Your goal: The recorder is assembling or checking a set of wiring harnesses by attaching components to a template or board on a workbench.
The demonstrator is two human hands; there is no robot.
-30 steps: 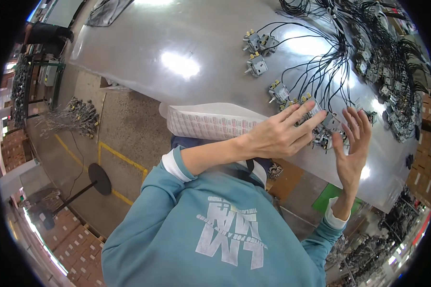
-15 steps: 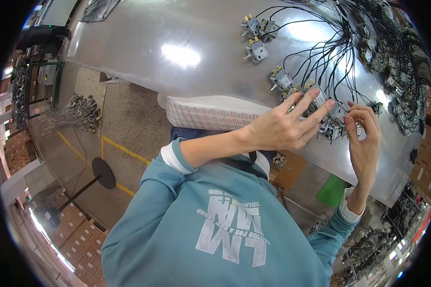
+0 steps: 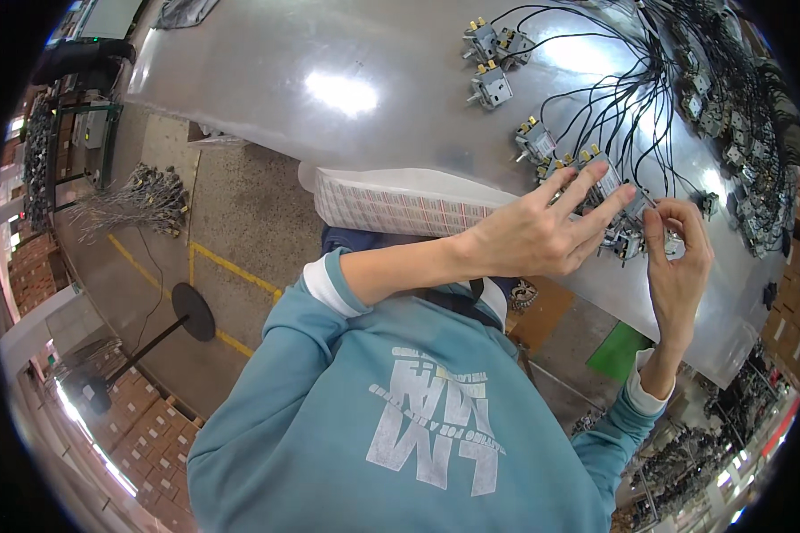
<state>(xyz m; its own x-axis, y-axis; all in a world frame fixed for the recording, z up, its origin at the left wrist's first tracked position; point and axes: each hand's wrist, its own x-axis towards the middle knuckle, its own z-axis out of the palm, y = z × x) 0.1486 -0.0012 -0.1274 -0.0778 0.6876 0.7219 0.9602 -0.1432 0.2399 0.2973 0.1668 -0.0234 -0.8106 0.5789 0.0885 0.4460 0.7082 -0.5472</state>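
Small grey metal units with yellow tabs and thin black leads, which look like thermostats, stand in a tight row [image 3: 627, 240] near the table's front edge. My left hand [image 3: 542, 231] reaches over this row with its fingers spread, the fingertips resting on the units. At the row's right end is my right hand [image 3: 682, 253], thumb and forefinger pinched together beside the last units. Whatever lies between those fingertips is too small to make out. Left of the row is one more unit [image 3: 535, 140]. Three others form a small group [image 3: 492, 86] farther back.
A strip of printed label sheets [image 3: 400, 206] lies along the edge of the metal table [image 3: 267, 98]. Black leads [image 3: 636, 98] run back to a large pile of similar units [image 3: 738, 151] at the right. A black-based stand [image 3: 193, 311] is on the floor at the left.
The right thumb and forefinger have closed into a pinch at the row's end. My left hand stays over the units, and the whole view has shifted slightly.
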